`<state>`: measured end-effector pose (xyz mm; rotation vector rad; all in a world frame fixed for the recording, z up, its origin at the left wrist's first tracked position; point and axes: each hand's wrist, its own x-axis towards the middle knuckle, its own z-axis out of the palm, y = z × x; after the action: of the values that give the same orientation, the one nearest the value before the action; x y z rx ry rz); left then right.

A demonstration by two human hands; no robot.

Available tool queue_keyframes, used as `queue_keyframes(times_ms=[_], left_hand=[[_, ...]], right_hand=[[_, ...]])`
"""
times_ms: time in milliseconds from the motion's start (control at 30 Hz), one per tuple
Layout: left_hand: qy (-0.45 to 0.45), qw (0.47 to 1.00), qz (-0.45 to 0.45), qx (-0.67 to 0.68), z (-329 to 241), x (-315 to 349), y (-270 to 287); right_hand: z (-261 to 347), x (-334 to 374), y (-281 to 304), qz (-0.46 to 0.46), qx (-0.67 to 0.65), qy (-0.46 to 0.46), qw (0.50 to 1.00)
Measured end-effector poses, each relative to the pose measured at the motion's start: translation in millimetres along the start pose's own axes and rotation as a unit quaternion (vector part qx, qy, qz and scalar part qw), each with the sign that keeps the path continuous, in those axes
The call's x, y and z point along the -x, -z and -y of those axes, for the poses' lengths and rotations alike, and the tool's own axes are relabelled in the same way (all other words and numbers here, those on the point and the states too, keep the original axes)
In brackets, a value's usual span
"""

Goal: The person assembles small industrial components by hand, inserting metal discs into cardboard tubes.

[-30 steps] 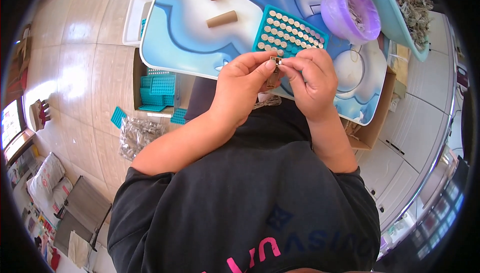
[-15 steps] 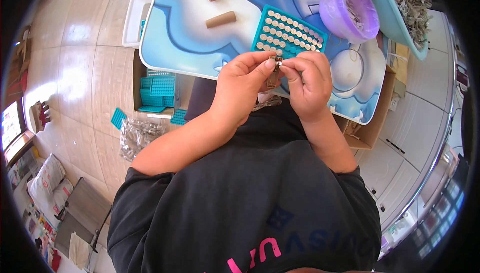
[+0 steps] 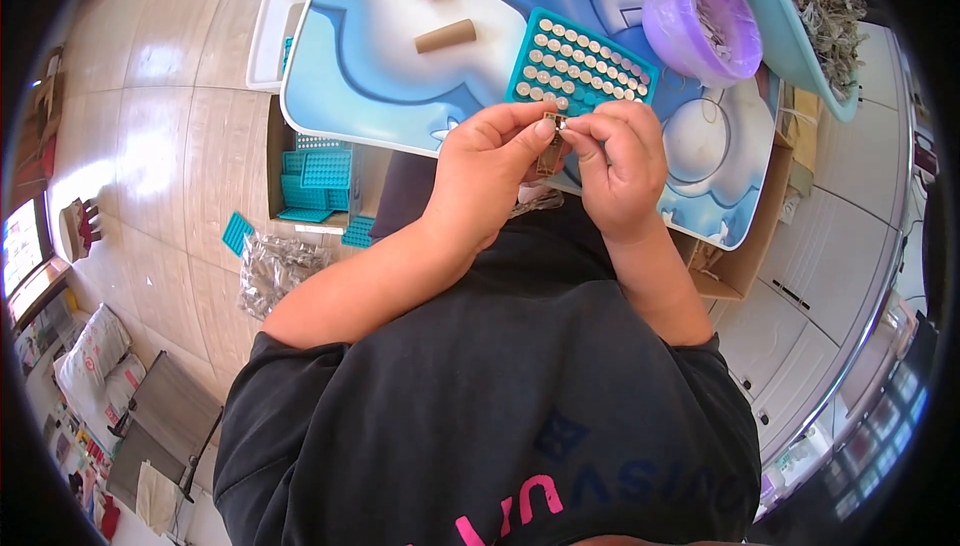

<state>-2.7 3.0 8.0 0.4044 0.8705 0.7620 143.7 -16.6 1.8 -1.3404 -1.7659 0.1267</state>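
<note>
casing [image 3: 549, 158], brown and narrow

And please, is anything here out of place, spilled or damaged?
One teal tray lies askew on the floor by the clear bag, though similar trays sit in the cardboard box. No spill shows. The brown piece in the left hand is too small to judge for damage.

Open tabletop [image 3: 400, 91] left, tray [image 3: 586, 96] ahead, bucket [image 3: 668, 26] right

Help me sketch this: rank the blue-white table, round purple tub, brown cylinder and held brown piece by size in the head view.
Blue-white table
Round purple tub
Unsure: brown cylinder, held brown piece (partly covered)
</note>
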Motion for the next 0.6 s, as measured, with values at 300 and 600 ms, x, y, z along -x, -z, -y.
queue_keyframes(times_ms=[300,600], left_hand=[[-0.007,1.0,-0.005,-0.01,3.4,-2.1,2.7],[-0.006,1.0,-0.015,0.003,3.7,-1.5,1.3]], right_hand=[[3.1,0.0,0.5,0.005,0.037,0.039,0.999],[1.6,3.3,0.1,-0.006,0.057,0.075,0.996]])
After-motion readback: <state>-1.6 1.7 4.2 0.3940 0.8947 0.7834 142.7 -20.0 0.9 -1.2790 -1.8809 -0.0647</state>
